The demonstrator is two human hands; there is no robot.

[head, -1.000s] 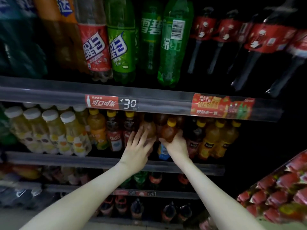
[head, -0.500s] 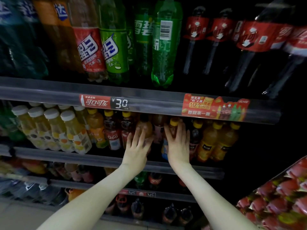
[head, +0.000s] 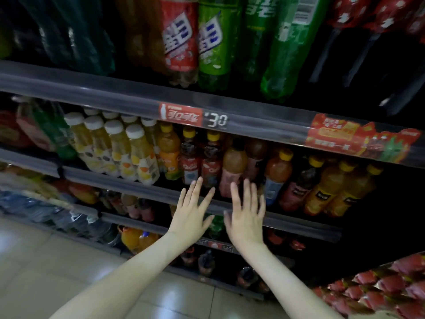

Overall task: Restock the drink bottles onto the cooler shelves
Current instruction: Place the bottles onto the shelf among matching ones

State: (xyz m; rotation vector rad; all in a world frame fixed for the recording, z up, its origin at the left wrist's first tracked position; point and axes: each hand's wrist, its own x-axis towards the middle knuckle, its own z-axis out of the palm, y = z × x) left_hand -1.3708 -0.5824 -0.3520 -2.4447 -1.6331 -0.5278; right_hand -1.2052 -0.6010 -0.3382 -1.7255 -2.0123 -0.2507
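Both my hands hover with fingers spread in front of the middle cooler shelf rail [head: 142, 188], holding nothing. My left hand [head: 192, 215] is just below two dark Qoo bottles [head: 190, 162]. My right hand [head: 247, 217] is below a brown bottle with a pink label [head: 232, 166]. To the right of that one stands an orange bottle with a yellow cap and blue label [head: 277, 173]. Neither hand touches a bottle.
White-capped juice bottles [head: 128, 153] fill the shelf's left part, yellow-capped orange bottles [head: 333, 187] its right. Large soda bottles [head: 207, 42] stand on the shelf above. A shrink-wrapped pack of red bottles [head: 391, 291] sits at lower right. Lower shelves hold more bottles above the tiled floor [head: 57, 272].
My right hand let go of the yellow-capped bottle on the shelf. Both hands then drew back and down from the bottles, fingers spread. The view shifted left and tilted.
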